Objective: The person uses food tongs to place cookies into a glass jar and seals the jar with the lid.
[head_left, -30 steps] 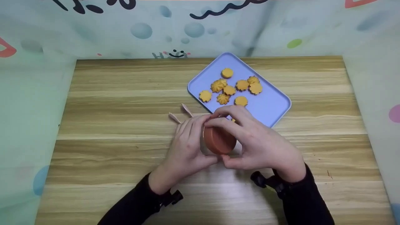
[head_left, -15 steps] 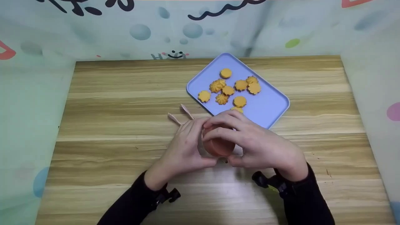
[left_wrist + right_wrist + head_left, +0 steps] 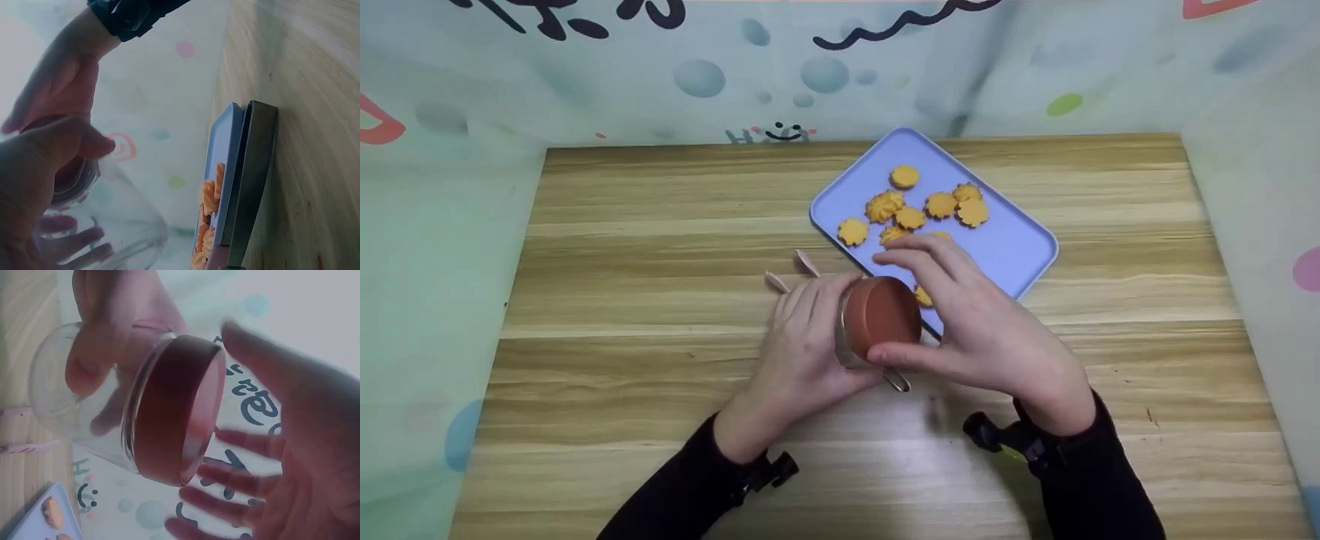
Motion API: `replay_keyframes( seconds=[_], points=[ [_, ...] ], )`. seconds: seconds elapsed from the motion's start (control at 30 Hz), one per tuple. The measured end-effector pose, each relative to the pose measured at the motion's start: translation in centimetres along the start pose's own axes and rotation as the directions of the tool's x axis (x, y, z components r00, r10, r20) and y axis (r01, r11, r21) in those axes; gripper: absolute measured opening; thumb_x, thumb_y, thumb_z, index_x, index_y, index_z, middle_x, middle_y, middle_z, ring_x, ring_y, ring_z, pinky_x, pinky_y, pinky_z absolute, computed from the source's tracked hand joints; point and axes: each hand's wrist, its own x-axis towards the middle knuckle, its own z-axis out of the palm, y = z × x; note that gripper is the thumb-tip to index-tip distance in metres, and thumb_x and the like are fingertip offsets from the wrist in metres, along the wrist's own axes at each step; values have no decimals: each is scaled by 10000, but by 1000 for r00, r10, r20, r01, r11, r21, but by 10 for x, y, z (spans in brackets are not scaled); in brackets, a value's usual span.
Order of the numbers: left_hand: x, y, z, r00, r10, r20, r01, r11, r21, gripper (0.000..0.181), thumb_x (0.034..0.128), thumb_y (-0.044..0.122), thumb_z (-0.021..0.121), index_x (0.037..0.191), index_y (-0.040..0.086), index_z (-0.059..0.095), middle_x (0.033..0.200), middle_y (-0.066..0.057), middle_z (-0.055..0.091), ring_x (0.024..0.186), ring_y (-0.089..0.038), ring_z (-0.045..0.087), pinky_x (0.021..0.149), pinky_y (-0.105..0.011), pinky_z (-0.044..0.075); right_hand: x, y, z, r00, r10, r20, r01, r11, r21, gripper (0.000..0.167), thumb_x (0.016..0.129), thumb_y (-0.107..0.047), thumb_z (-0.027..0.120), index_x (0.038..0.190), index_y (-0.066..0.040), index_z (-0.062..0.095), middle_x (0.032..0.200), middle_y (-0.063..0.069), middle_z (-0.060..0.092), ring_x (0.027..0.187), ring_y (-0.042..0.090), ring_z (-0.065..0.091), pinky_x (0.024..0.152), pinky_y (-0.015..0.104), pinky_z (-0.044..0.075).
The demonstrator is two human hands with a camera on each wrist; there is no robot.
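Your left hand (image 3: 802, 356) clamps round the clear jar (image 3: 64, 410) above the bench (image 3: 660, 240), near side of the blue tray (image 3: 1011, 244); your right hand (image 3: 994, 330) stands, fingers apart, by the jar's reddish-brown lid (image 3: 892, 315).

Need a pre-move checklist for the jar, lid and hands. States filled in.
1. Left hand has a grip on the clear glass jar: ok, curled round its side.
2. Round reddish-brown lid covers the jar's mouth: ok.
3. Right hand has a grip on the lid: not ok, its fingers are spread, not closed round it.
4. Lid loose enough to lift: cannot tell.
5. Golden flower-shaped cookies on the lavender rectangular tray: ok, though the right hand partly hides some.
6. Metal tongs with pink tips out of both hands: ok, beside the tray.
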Motion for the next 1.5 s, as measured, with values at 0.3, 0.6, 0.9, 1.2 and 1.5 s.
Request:
replay_keyframes(
  seconds=[0.3, 0.6, 0.9, 1.2, 1.5],
  points=[
    [-3, 3, 4, 995, 0, -102, 9, 996, 92, 933, 759, 540, 953, 1434, 4, 594, 1345, -157, 679, 1228, -340, 640, 1046, -511, 521, 1, -1, 6, 989, 143, -32, -144, 988, -49, 885, 888, -650, 838, 1509, -79, 571, 1421, 70, 625, 1186, 221, 630, 1000, 401, 563],
    [-4, 3, 6, 993, 20, -117, -5, 992, 125, 901, 779, 518, 945, 1434, 5, 597, 1356, -163, 675, 1246, -351, 631, 1046, -518, 511, 1, -3, 9, 989, 147, -8, -147, 988, -38, 739, 930, -639, 810, 1390, -87, 636, 1282, 42, 660, 1030, 157, 646, 849, 344, 587],
    [-3, 2, 6, 996, 14, -84, -5, 995, 101, 917, 762, 527, 950, 1429, -2, 608, 1343, -166, 683, 1237, -354, 638, 1069, -531, 520, 3, 0, 8, 1000, 28, -2, -28, 1000, -8, 696, 881, -481, 898, 1420, -125, 640, 1360, 16, 632, 1191, 134, 617, 973, 341, 578],
    [-6, 0, 4, 998, -35, 50, 36, 999, -10, 1028, 717, 531, 996, 1484, 2, 564, 1405, -145, 663, 1312, -302, 618, 1115, -489, 513, 3, 8, 2, 984, -162, 73, 154, 982, 108, 771, 776, -210, 946, 1486, -144, 655, 1527, 27, 613, 1405, 222, 557, 1190, 431, 449],
    [-2, 2, 2, 991, -81, 103, 91, 991, -98, 987, 691, 470, 1021, 1465, 59, 567, 1379, -77, 664, 1278, -235, 625, 1148, -460, 491, 3, 11, -7, 955, -291, 59, 280, 948, 153, 767, 767, -82, 897, 1493, -107, 650, 1529, 73, 620, 1410, 265, 558, 1229, 382, 404]
  ],
)
